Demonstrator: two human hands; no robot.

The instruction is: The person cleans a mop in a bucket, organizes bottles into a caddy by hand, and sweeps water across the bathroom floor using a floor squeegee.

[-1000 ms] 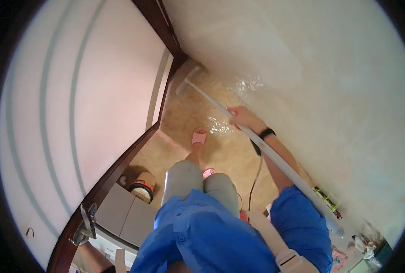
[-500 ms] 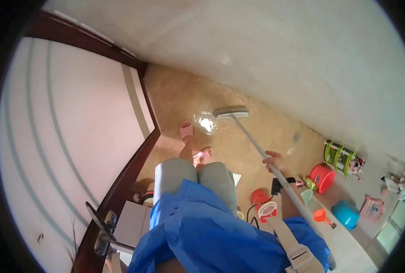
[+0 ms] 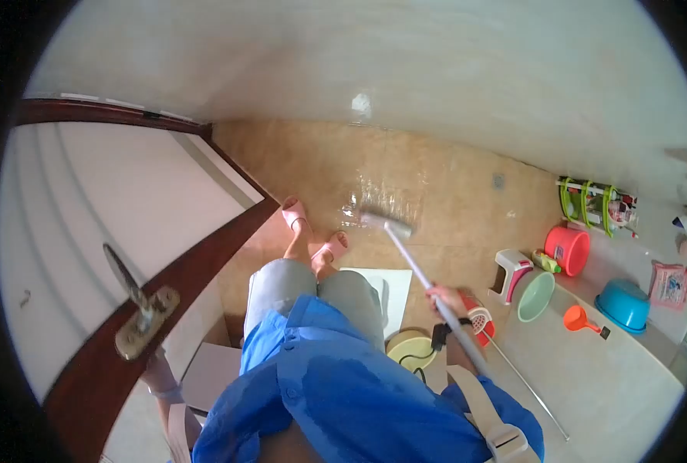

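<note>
My right hand (image 3: 445, 299) is wrapped round the grey pole of a floor squeegee (image 3: 409, 251), with the pole running back along my forearm. The squeegee's wide, flat head (image 3: 387, 224) rests on the tan floor, at the near edge of a wet, streaked patch (image 3: 386, 193). My left hand (image 3: 158, 374) is low at the left, by the edge of the white door (image 3: 127, 185) and below its metal handle (image 3: 139, 309). The door edge hides its fingers, so its grip does not show.
Close to my pink slippers (image 3: 332, 247) is a white floor pan (image 3: 397, 289). On the right stand a yellow basin (image 3: 411, 347), a stool (image 3: 511, 272), a green basin (image 3: 536, 295), a red bucket (image 3: 567, 251), a blue basin (image 3: 622, 305) and an orange scoop (image 3: 578, 318).
The squeegee head has come back across the floor towards me, leaving wet streaks beyond it. My right hand has drawn back with the pole. The view has shifted, showing more of the door handle.
</note>
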